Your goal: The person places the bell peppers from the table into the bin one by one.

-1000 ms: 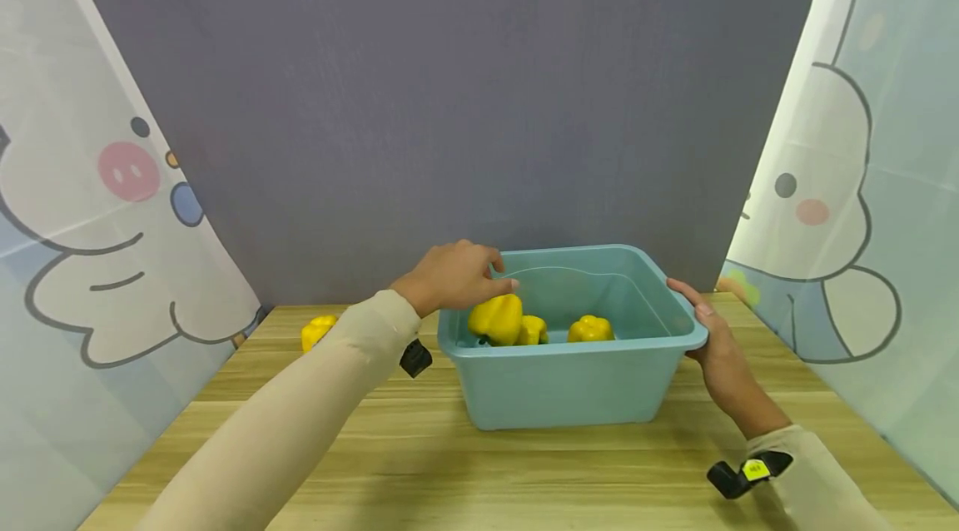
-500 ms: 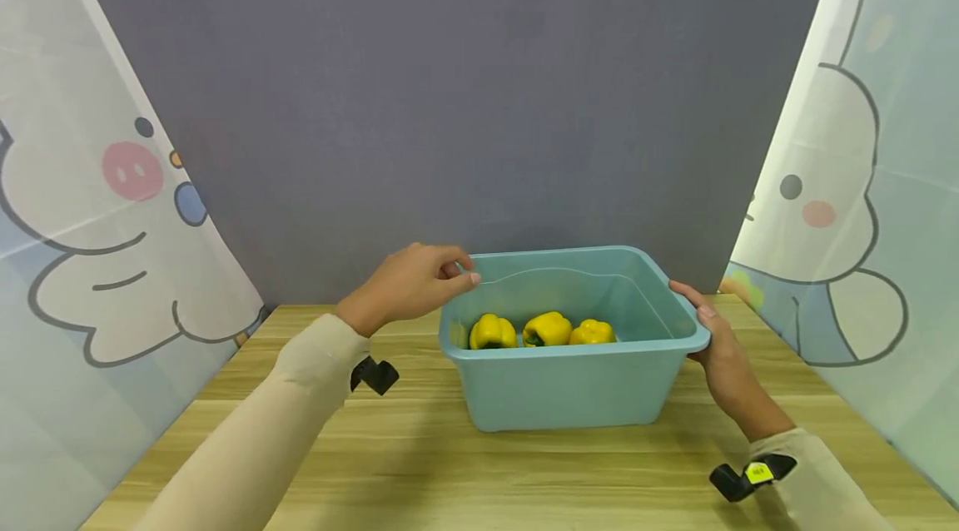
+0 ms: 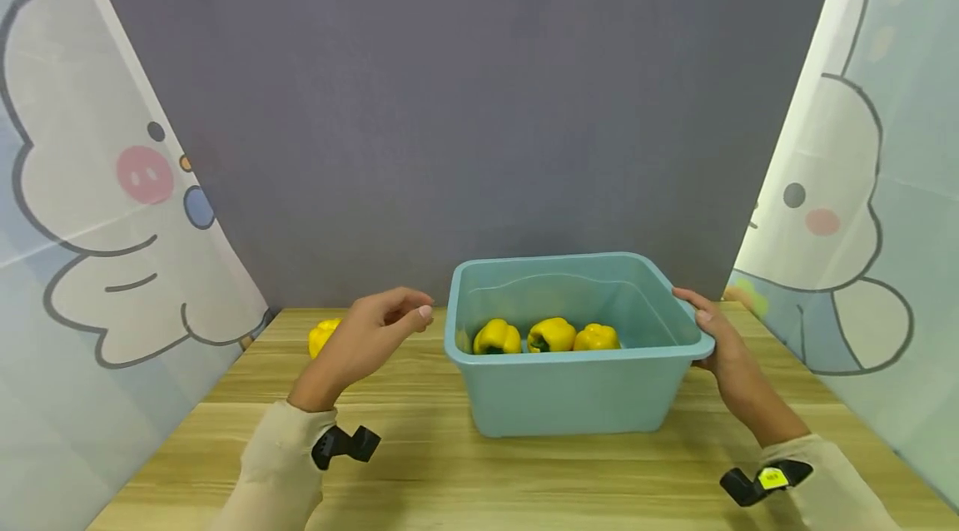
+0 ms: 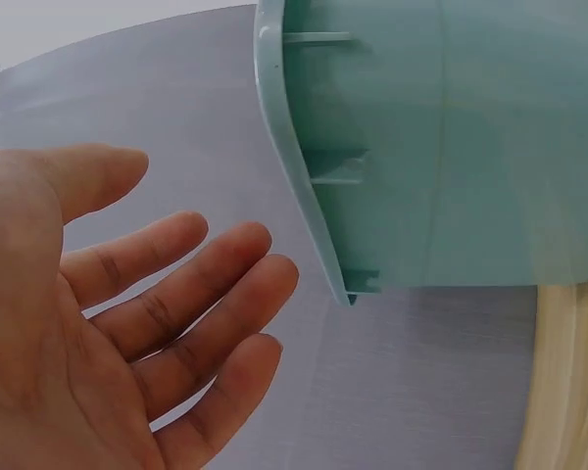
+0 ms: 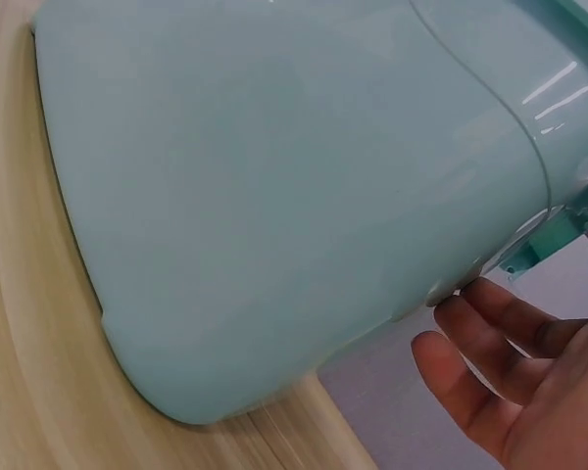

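A light blue plastic bin (image 3: 562, 394) stands on the table, with three yellow bell peppers on its floor: one at the left (image 3: 497, 337), one in the middle (image 3: 552, 334) and one beside that (image 3: 597, 337). My left hand (image 3: 367, 339) hovers to the left of the bin, holding nothing. Its fingers are loosely bent and apart from the bin's rim (image 4: 292, 147). Another yellow bell pepper (image 3: 322, 337) lies on the table, partly hidden behind that hand. At the bin's right end my right hand (image 3: 722, 352) grips the rim, its fingertips (image 5: 449, 308) against the outer wall underneath.
The wooden table (image 3: 449, 481) ends at a grey upright panel (image 3: 464, 98) close behind the bin. Printed cartoon curtains hang along the left (image 3: 97, 265) and right (image 3: 862, 223) sides.
My left hand has let go of a bell pepper inside the bin and drawn back leftward, out over the table. The right hand keeps its place on the rim.
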Available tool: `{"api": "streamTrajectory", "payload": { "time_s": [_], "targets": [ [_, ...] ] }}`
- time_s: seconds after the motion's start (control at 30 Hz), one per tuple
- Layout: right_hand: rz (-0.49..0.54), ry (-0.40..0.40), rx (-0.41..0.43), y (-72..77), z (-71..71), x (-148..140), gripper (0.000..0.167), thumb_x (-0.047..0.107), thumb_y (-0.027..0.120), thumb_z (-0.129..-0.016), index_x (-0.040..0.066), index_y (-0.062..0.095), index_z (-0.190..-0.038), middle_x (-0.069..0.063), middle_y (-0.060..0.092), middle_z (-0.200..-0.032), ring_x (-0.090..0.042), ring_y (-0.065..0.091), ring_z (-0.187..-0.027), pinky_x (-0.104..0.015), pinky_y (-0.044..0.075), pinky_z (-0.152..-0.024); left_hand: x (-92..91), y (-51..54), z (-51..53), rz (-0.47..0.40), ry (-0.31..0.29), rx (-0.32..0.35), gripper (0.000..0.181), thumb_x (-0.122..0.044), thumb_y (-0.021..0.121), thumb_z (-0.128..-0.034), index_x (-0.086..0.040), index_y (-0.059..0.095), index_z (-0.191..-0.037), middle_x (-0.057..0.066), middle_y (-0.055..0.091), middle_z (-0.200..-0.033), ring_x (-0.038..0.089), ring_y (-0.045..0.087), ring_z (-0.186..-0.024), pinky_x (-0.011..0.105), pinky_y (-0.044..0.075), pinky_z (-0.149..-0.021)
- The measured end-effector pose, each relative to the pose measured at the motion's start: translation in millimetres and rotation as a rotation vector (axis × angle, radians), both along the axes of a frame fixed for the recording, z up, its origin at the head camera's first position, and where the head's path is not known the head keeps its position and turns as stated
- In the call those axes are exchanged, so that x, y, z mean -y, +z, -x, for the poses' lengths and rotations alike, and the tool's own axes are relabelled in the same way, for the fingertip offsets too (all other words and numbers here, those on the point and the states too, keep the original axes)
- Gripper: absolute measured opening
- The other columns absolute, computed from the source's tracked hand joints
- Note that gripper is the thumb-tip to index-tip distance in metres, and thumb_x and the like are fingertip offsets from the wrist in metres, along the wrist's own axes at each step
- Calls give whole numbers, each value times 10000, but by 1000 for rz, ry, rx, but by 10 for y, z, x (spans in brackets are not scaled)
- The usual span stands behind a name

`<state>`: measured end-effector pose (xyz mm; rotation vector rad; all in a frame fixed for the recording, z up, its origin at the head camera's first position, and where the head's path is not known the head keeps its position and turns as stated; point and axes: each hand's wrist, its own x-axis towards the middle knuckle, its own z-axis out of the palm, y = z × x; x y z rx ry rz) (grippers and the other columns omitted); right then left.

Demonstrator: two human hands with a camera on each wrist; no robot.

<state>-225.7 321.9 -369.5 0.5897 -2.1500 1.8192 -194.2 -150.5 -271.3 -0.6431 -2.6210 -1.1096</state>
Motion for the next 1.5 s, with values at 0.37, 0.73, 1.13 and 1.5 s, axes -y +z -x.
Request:
{"api": "streamTrajectory", "payload": {
  "time_s": [0.37,0.73,1.13,1.5],
  "targets": [
    [-85,-25,-76,-9,-2,43,499,280,217,-1110,147,321,-1580,111,478,-1368,-77,573,-1061,-299,507,-759,40,-196,30,-77,-9,43,294,-373,596,-1020,-165,669,-1215,-26,694,-965,164,649,-889,394,523,-800],
    [-75,-54,-40,65,0,70,444,298,229,-1104,137,476,-1436,18,512,-1230,-153,559,-945,-319,499,-723,128,-221,51,-147,-29,64,274,-315,574,-1038,-135,665,-1224,4,703,-1010,213,665,-953,368,537,-855],
    [-83,-64,-72,4,-33,9,461,292,206,-1108,132,443,-1469,54,469,-1317,-124,541,-1006,-302,495,-732,131,-303,137,-172,-24,76,318,-366,557,-1039,-130,668,-1222,40,699,-1027,235,660,-966,411,527,-887],
    [-96,-61,-70,-12,-18,26,470,296,193,-1110,135,420,-1488,41,445,-1343,-121,522,-1047,-289,483,-759,279,-443,175,-102,43,44,330,-382,585,-1024,-160,661,-1256,-26,688,-995,154,649,-908,411,529,-820]
  ]
}}
